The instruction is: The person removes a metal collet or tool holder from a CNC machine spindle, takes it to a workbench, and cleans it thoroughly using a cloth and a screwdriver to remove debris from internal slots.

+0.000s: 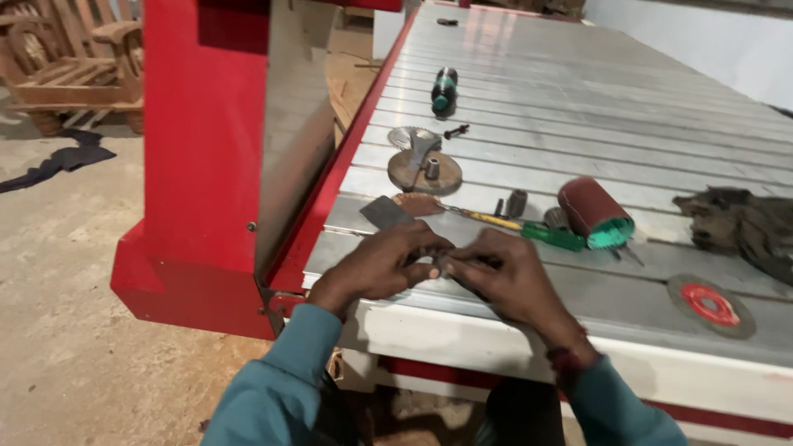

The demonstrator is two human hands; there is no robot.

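Note:
Both my hands rest on the near edge of a slotted metal machine bed (578, 107). My left hand (380, 266) and my right hand (508, 277) meet at their fingertips and together pinch a small dark metal part (435, 263), mostly hidden by the fingers. Just beyond my hands lie a flat grey scraper blade (385, 212) and a screwdriver with a green and yellow handle (529, 229). A red sanding drum with a green end (595, 213) lies to the right of the screwdriver.
A rusty disc with a small sleeve on it (425, 171), a green and black tool (443, 90), a grey cutting disc with a red centre (710, 305) and a dirty rag (743, 227) lie on the bed. A red machine column (206, 165) stands at left, with wooden furniture (74, 66) behind.

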